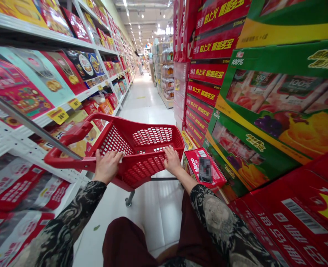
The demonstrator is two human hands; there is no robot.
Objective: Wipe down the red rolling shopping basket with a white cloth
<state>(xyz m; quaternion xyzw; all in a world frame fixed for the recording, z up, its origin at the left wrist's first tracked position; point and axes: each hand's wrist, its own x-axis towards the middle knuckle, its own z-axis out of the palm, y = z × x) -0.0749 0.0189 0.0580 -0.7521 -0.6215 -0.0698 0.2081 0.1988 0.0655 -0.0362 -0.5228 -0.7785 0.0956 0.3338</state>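
A red plastic shopping cart (141,159) with perforated basket walls stands sideways in front of me. My left hand (107,165) is closed over its near rim, close to the left end. A small white bit shows at that hand's fingertips; I cannot make out what it is. Farther right, my right hand (172,160) grips the same rim near the basket's right end. The cart's red handle (77,135) juts out to the left, with a grey metal bar (36,122) passing over it. Inside the basket, the visible part shows only red mesh walls.
Shelves of packaged snacks (49,78) with yellow price tags (58,115) line the left. Stacked red drink cartons (205,72) and green juice boxes (264,96) rise close on the right. A red Meco box (191,163) sits beside the cart. The tiled aisle (143,96) runs ahead.
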